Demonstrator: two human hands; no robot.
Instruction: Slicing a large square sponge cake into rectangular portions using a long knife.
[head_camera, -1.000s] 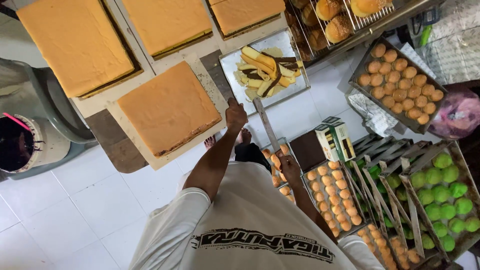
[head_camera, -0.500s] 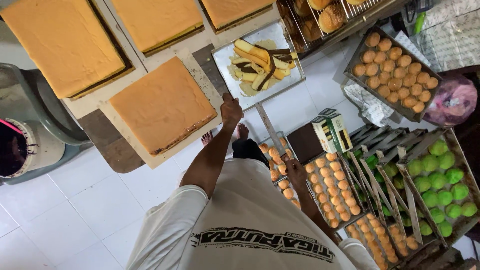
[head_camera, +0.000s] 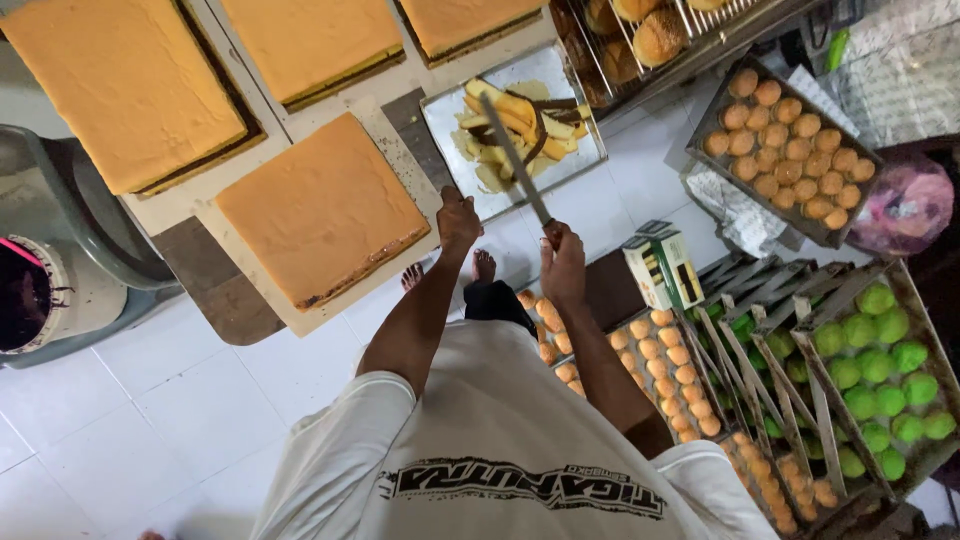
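The left hand (head_camera: 458, 218) rests flat at the corner of the board under a square orange sheet cake (head_camera: 322, 210), which lies on the worktop (head_camera: 225, 300) just left of it; its grip closes on nothing. The right hand (head_camera: 562, 262) has its grip wrapped tight around a long knife (head_camera: 515, 160), whose blade reaches up from the grip over a metal tray of cake trimmings (head_camera: 512, 132).

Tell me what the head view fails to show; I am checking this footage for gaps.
- Knife handle: wrapped by the right hand.
- Left hand fingertips: bent over the cake board edge.
- Top cake slabs: cut off by the frame.
- Lower trays: hidden behind the person's body.
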